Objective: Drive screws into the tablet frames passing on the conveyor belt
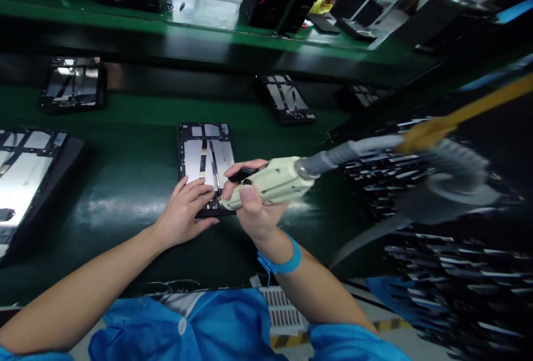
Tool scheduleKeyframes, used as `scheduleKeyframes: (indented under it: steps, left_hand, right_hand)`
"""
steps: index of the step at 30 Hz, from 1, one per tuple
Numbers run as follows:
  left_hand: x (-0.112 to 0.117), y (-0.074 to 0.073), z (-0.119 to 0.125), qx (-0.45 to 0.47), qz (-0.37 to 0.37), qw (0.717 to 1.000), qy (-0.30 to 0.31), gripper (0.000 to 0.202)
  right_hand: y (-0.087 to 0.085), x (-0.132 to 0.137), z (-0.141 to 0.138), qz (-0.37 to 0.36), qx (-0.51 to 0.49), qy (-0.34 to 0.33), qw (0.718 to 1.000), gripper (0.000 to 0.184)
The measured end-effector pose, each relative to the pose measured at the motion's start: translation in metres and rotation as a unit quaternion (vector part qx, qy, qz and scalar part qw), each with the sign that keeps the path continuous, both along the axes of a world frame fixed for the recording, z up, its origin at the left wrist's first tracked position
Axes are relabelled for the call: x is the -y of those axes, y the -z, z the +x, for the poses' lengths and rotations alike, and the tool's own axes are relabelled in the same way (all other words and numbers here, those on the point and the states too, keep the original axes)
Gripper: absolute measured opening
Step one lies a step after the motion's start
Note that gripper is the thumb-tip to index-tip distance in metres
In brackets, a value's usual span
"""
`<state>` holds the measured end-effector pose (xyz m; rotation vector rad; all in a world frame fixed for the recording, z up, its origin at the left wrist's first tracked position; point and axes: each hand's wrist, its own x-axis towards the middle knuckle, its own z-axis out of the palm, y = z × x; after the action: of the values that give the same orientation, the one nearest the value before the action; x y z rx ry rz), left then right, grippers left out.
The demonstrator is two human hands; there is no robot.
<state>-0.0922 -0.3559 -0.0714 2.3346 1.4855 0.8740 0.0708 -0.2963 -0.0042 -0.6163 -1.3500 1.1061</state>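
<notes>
In the middle of the green work surface lies an opened tablet [191, 155], its silver inside, black frame and ribbon cables facing up. My left hand [183, 211] rests on its lower left part, fingers stretched out and thumb apart by the near edge. Wrapped round a pale green electric screwdriver [283, 180] with a black lever is my right hand [258, 214], a blue band at the wrist. The screwdriver's nose points at the tablet's near edge by my left fingertips; its very tip is hidden. A grey cable [353, 147] runs from its back end.
More opened tablets lie at the left [25, 178], back left [75, 83] and back right [289, 97]. A yellow strap [491, 100] holds the cable. Dark stacked parts [466, 272] crowd the right side. A raised green ledge [125, 25] runs along the back.
</notes>
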Motion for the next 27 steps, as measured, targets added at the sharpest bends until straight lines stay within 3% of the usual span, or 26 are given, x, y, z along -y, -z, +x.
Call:
scheduleKeyframes:
  steps: [4,17,22,27]
  left_hand:
    - [-0.001,0.0,0.001,0.01,-0.012,1.0,0.001,0.049]
    - [-0.002,0.005,0.002,0.014,-0.007,1.0,-0.007,0.044]
    - [-0.001,0.007,0.006,0.005,-0.008,1.0,-0.02,0.045]
    - [-0.007,0.005,0.004,-0.043,-0.001,0.999,-0.015,0.048]
  right_hand:
    - [0.012,0.005,-0.008,-0.006,-0.004,-0.024,1.0,0.031]
    - [0.022,0.006,-0.007,-0.009,0.071,-0.004,0.997,0.036]
    - [0.028,0.005,-0.005,-0.001,0.055,-0.044,0.998,0.028]
    - [0.017,-0.007,-0.001,-0.01,-0.001,-0.052,0.999,0.029]
